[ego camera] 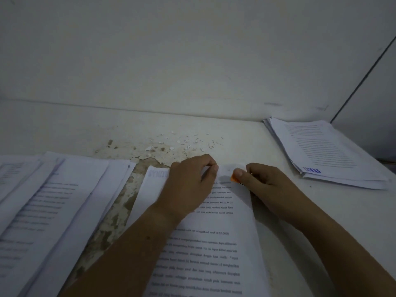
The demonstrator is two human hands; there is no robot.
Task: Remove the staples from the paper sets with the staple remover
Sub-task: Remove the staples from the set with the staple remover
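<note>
Head view: papers [53,211] lie near left; at centre the left hand [188,185] curls over the paper set [205,254], pinching its far edge. Just beside it the right hand [263,185] pinches an orange remover [233,179]. A stack [325,153] sits far right.

One wide-angle camera, worn on the head, looked forward and down from close above the near edge of the worktop [257,142]; the worktop filled the lower half of the view, and the wall [192,50] behind it, straight ahead, filled the upper half
</note>
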